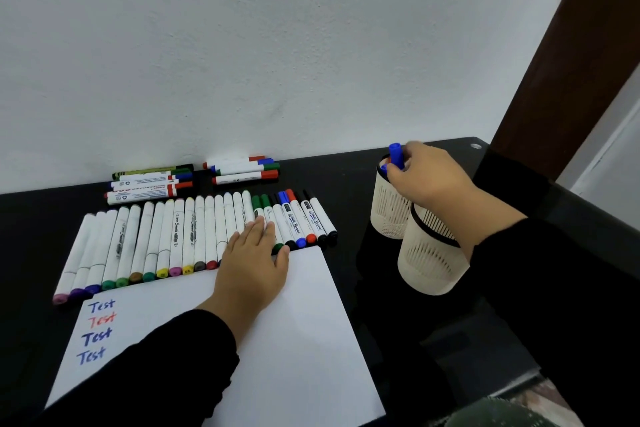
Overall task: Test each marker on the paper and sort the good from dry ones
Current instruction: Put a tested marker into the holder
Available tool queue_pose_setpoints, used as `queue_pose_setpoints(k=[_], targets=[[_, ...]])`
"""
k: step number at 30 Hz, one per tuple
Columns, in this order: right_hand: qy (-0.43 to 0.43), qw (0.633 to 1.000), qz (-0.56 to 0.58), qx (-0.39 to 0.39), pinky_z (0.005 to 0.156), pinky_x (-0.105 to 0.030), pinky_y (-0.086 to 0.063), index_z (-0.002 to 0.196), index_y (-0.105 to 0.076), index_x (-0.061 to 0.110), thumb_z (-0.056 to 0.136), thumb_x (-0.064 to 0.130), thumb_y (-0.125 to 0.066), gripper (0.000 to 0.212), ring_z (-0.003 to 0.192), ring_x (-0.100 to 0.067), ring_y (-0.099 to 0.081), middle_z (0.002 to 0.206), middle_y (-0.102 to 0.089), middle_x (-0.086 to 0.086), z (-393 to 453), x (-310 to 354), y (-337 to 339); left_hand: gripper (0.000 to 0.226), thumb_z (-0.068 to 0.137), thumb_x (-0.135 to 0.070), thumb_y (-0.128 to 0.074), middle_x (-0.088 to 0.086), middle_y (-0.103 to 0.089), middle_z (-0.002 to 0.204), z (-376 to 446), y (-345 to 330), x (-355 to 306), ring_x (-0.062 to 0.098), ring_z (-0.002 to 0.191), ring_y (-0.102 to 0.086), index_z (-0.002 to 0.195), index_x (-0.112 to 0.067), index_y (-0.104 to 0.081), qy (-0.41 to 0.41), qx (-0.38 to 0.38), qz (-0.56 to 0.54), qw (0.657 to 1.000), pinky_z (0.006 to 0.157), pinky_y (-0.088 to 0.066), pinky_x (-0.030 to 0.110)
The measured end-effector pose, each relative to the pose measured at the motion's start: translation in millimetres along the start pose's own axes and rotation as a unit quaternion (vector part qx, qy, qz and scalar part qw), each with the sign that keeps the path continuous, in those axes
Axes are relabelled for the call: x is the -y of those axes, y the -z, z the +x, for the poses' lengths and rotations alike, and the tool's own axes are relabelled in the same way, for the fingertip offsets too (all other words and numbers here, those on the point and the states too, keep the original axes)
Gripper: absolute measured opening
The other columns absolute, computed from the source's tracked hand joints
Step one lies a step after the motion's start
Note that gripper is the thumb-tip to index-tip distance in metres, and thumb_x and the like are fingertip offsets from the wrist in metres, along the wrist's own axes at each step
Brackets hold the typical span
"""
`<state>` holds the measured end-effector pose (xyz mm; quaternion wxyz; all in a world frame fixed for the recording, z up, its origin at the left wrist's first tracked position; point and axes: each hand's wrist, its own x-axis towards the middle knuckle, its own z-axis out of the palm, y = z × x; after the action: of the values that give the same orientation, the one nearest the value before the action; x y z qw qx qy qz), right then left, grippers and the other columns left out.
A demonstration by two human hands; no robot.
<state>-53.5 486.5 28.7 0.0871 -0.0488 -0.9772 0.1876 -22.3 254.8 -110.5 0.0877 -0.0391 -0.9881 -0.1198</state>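
A white paper (304, 322) lies on the black table, with "Test" written several times in blue and red at its left edge. My left hand (254, 260) rests flat on the paper's top edge, fingers touching the row of white markers (166, 239). My right hand (429, 177) grips a blue-capped marker (396, 155) over the far cream mesh cup (389, 215). A second cream mesh cup (427, 253) stands nearer, partly hidden by my right forearm.
Whiteboard markers (304, 218) with green, blue, red and black caps end the row on the right. Two small piles of markers (149, 184) (242, 168) lie against the white wall. A dark wooden post (571, 62) rises at the right, past the table's edge.
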Motion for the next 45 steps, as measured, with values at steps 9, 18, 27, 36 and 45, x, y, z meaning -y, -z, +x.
queue_pose_setpoints(k=[9,18,27,36,45], targets=[[0.06,0.996,-0.068,0.007,0.062,-0.027,-0.036,0.107,-0.053,0.012,0.097,0.036,-0.043,0.028,0.076,-0.019,-0.05,0.087,-0.056,-0.004,-3,-2,5,0.071,0.087,-0.047,-0.013,0.003,-0.015,0.156,1,-2,2,0.016,0.144,-0.009,0.148,-0.012,-0.023,0.02,-0.004,-0.022,1.0,0.115,0.0,0.029],[0.078,0.994,-0.082,0.001,0.049,-0.026,-0.033,0.109,-0.048,0.013,0.096,0.026,-0.047,0.018,0.06,-0.013,-0.046,0.075,-0.05,0.0,-4,-5,4,0.055,0.1,-0.037,-0.024,0.003,-0.014,0.157,0,0,0,0.016,0.144,-0.008,0.149,-0.012,-0.02,0.026,0.007,-0.006,1.0,0.115,-0.001,0.03],[0.076,0.988,-0.132,0.03,0.072,-0.03,-0.044,0.102,-0.064,0.007,0.096,0.025,-0.048,0.024,0.083,-0.022,-0.056,0.099,-0.065,-0.011,-5,0,9,0.059,0.1,-0.04,-0.014,0.007,-0.003,0.158,1,9,-9,0.02,0.145,-0.001,0.15,-0.009,-0.006,0.025,0.058,0.111,0.992,0.116,-0.001,0.035],[0.12,0.979,-0.166,0.003,0.075,-0.031,-0.042,0.102,-0.063,0.004,0.099,0.028,-0.04,0.033,0.09,-0.024,-0.053,0.108,-0.054,-0.01,-7,14,14,0.059,0.1,-0.043,-0.013,0.004,0.0,0.158,5,15,-4,0.017,0.145,0.003,0.15,-0.012,-0.004,0.031,0.095,0.05,0.994,0.116,0.002,0.034],[0.207,0.962,-0.171,0.039,0.074,-0.028,-0.039,0.109,-0.057,0.009,0.101,0.032,-0.036,0.032,0.092,-0.02,-0.052,0.1,-0.053,-0.006,0,69,-14,0.057,0.101,-0.036,-0.019,0.008,-0.005,0.157,5,25,48,0.02,0.145,-0.002,0.15,-0.008,-0.008,0.056,0.06,0.037,0.996,0.117,-0.003,0.034]])
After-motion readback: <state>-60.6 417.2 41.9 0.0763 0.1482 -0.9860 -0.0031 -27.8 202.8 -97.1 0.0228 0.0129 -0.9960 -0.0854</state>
